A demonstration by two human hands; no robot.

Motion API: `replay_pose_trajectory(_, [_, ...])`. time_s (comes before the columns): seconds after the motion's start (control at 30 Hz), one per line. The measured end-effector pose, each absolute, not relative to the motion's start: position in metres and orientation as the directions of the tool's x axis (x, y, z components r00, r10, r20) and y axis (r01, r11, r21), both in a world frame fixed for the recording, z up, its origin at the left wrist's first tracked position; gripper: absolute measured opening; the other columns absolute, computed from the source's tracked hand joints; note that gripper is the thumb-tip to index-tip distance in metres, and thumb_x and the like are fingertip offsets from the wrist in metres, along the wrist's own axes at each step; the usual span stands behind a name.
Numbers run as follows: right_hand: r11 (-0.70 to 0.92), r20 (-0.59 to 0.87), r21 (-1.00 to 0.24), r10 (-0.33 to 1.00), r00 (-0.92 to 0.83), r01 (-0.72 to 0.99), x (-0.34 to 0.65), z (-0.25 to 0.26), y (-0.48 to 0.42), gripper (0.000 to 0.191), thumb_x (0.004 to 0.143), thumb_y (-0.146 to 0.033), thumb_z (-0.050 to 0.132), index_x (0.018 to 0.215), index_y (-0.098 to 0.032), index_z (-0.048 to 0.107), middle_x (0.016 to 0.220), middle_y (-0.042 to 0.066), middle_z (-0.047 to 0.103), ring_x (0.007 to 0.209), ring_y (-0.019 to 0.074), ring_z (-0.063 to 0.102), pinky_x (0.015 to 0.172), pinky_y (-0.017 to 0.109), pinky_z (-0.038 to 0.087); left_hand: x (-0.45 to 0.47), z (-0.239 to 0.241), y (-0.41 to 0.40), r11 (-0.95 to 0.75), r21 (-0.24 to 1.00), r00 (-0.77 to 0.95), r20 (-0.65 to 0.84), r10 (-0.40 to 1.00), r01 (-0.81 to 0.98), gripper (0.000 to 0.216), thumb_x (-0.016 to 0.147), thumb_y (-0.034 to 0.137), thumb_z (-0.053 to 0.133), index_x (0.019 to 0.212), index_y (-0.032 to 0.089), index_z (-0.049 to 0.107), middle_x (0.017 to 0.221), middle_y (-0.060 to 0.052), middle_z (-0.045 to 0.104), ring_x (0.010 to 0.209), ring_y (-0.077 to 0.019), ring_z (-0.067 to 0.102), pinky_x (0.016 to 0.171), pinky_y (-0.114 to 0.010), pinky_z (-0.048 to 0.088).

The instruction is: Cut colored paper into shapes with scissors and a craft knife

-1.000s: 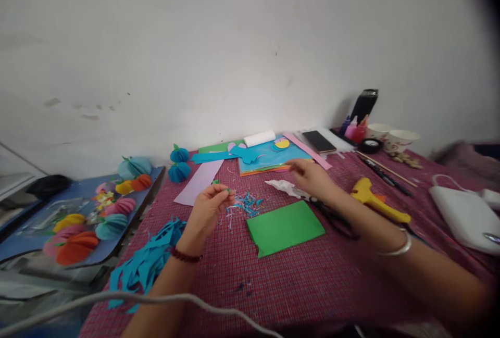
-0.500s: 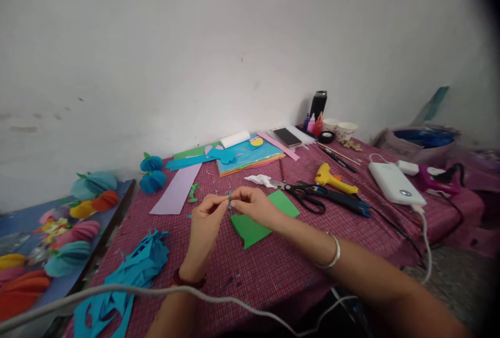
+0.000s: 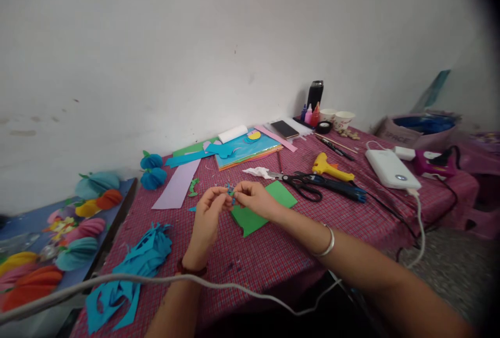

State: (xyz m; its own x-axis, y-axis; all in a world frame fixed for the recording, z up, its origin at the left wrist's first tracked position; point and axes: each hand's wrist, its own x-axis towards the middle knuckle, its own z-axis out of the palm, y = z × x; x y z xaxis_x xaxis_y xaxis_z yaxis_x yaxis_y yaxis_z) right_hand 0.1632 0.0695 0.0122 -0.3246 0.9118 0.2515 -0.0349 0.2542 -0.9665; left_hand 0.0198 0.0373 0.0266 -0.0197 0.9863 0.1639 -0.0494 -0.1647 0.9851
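Observation:
My left hand (image 3: 207, 218) and my right hand (image 3: 253, 199) meet at the fingertips over the middle of the table, both closed in a pinch. Between them is a small green piece (image 3: 230, 192), seemingly paper, mostly covered by the fingers. Bits of blue show beside it, but I cannot tell whether they are held or lie behind. Under my right hand lies a green paper sheet (image 3: 280, 195). Black-handled scissors (image 3: 302, 188) rest beyond it, their blades by a crumpled white tissue (image 3: 258, 172). Curled green paper cuttings (image 3: 194, 187) lie left of my hands.
Blue paper scraps (image 3: 146, 254) are heaped at front left, near paper pumpkins (image 3: 153, 178). A yellow glue gun (image 3: 332, 167), a white power bank (image 3: 392, 169) and paper cups (image 3: 344, 120) stand or lie rightward. A white cable (image 3: 219, 285) crosses the foreground.
The view has shifted slightly. My fingertips have moved a little apart, showing more of the small green piece and the blue bits between them. Both hands remain pinched.

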Motion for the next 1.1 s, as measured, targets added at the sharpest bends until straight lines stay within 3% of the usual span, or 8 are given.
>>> replay_pose_trajectory(0.07, [0.279,0.265,-0.960,0.908,-0.324,-0.003,0.164,0.011,0.069,0.008,0.075,-0.018,0.051,0.067,-0.017,0.054,0.057,-0.004,0.052,0.053,0.0087,0.047,0.052,0.020,0.037,0.020,0.025,0.037,-0.254,0.955,-0.039,0.263,0.964,0.151,0.019,0.074,0.031,0.062,0.088,0.018,0.060,0.077,-0.001,0.063,0.069,-0.0141,0.058,0.065,-0.026,0.046])
replay_pose_trajectory(0.17, [0.325,0.291,-0.944,0.898,-0.330,0.053,0.166,0.009,0.068,0.010,0.076,-0.018,0.050,0.067,-0.018,0.053,0.059,-0.004,0.052,0.054,0.0091,0.046,0.054,0.021,0.037,0.022,0.022,0.036,-0.377,0.813,-0.002,0.422,0.907,0.443,0.010,0.079,0.027,0.058,0.081,0.018,0.062,0.077,-0.001,0.062,0.072,-0.0143,0.057,0.068,-0.026,0.044])
replay_pose_trajectory(0.33, [0.395,0.332,-0.901,0.894,-0.302,0.181,0.167,0.004,0.068,0.012,0.077,-0.016,0.051,0.066,-0.017,0.054,0.059,-0.004,0.050,0.057,0.0099,0.044,0.054,0.021,0.032,0.022,0.020,0.035,-0.448,0.627,0.097,0.511,0.854,0.637,0.016,0.084,0.023,0.049,0.071,0.020,0.057,0.069,0.001,0.056,0.066,-0.0137,0.052,0.064,-0.026,0.039])
replay_pose_trajectory(0.5, [0.443,0.360,-0.845,0.886,-0.293,0.300,0.169,0.001,0.068,0.009,0.075,-0.012,0.054,0.069,-0.017,0.059,0.060,-0.004,0.052,0.058,0.0108,0.044,0.056,0.022,0.029,0.023,0.016,0.035,-0.443,0.591,0.148,0.479,0.865,0.674,0.014,0.083,0.020,0.048,0.071,0.020,0.055,0.070,0.000,0.055,0.067,-0.0144,0.052,0.063,-0.026,0.038])
replay_pose_trajectory(0.63, [0.451,0.354,-0.829,0.881,-0.315,0.331,0.171,-0.001,0.069,0.011,0.075,-0.011,0.053,0.071,-0.017,0.061,0.063,-0.002,0.058,0.059,0.0120,0.047,0.057,0.023,0.031,0.027,0.012,0.036,-0.393,0.666,0.117,0.420,0.900,0.633,0.014,0.081,0.019,0.050,0.068,0.020,0.055,0.070,0.001,0.055,0.068,-0.0144,0.051,0.064,-0.026,0.037])
replay_pose_trajectory(0.87, [0.406,0.301,-0.867,0.889,-0.346,0.288,0.171,-0.009,0.076,0.013,0.076,-0.016,0.050,0.065,-0.018,0.057,0.056,-0.002,0.053,0.055,0.0120,0.046,0.054,0.023,0.031,0.025,0.003,0.046,-0.257,0.786,-0.018,0.322,0.947,0.562,0.014,0.077,0.021,0.051,0.063,0.019,0.054,0.061,0.002,0.054,0.060,-0.0129,0.050,0.058,-0.025,0.036])
replay_pose_trajectory(1.1, [0.334,0.242,-0.921,0.894,-0.378,0.199,0.173,-0.013,0.080,0.014,0.076,-0.026,0.050,0.065,-0.018,0.054,0.055,-0.003,0.050,0.052,0.0110,0.045,0.050,0.022,0.034,0.021,0.000,0.049,-0.223,0.836,0.023,0.245,0.969,0.502,0.016,0.076,0.023,0.051,0.061,0.018,0.054,0.056,0.002,0.052,0.055,-0.0119,0.047,0.054,-0.024,0.036])
